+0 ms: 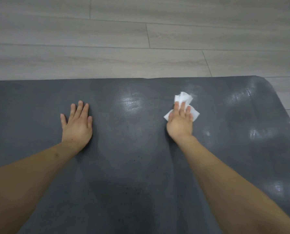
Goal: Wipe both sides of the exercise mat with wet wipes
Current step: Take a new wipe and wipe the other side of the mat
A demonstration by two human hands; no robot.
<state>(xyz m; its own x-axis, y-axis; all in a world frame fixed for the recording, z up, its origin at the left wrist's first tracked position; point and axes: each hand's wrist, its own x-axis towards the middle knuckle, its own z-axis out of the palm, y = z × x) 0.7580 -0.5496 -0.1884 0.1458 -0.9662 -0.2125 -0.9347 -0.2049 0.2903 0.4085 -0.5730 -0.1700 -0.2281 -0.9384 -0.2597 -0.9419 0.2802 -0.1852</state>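
Two hands lie on the dark grey exercise mat (pixel 132 166), which fills the lower two thirds of the frame, its far edge running straight across just above the middle and its corner rounding off at the upper right. We read no brand, label or writing on anything here, and we see no containers. Our left hand (pixel 76 123), left of centre, rests palm down on the mat with fingers straight and slightly spread, holding nothing. Our right hand (pixel 180 121), right of centre, presses a crumpled white wet wipe (pixel 183 98) flat against the mat with straight fingers; the wipe sticks out beyond the fingertips and to either side. Shiny wet patches (pixel 130 103) gleam between the hands and across the right part of the mat. Beyond the mat, the upper frame shows a floor (pixel 107 39) of pale grey wood-look planks.
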